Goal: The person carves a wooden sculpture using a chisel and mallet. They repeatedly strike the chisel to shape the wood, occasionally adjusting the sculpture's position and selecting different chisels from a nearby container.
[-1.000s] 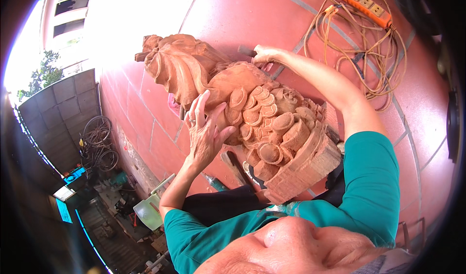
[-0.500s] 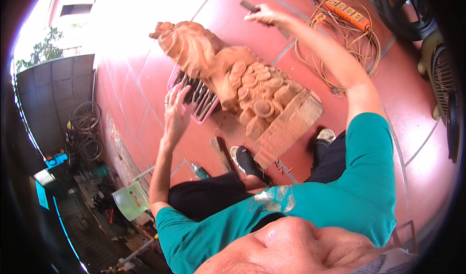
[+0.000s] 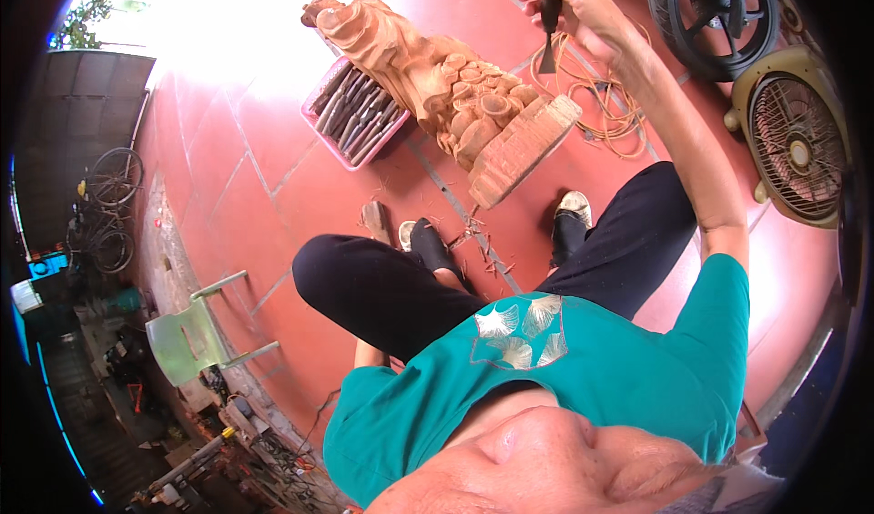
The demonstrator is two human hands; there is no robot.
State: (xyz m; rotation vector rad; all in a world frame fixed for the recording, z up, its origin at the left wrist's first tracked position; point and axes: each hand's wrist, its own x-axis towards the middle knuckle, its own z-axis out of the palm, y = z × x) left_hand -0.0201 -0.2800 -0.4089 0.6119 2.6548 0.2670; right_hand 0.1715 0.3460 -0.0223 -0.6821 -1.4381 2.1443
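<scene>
- Head view, against the frame half a second back: our right hand (image 3: 575,2) has lifted higher, up to the picture's top edge, and is clear of the wooden carving (image 3: 437,81). Our left hand, which was raised beside the carving's near flank, is gone from sight; we cannot tell whether it is spread or closed.
- The tray of chisels (image 3: 357,113), half hidden before, now shows whole, touching the carving's left side.
- Edges and room: the carving lies tilted on the red tiled floor (image 3: 228,195), its blocky base toward our feet. Bare tile lies left of the tray and below it. On the right, a coiled orange cord (image 3: 612,118) lies just beside the base; a wheel (image 3: 715,9) and a floor fan (image 3: 801,141) stand well apart at the right rim. A green plastic chair (image 3: 187,336) lies at lower left, far from the work.
- Pose: our right arm runs up the right side, elbow bent, hand closed around a chisel (image 3: 549,24), blade pointing down, hanging above the carving's scaled back and not touching it.
</scene>
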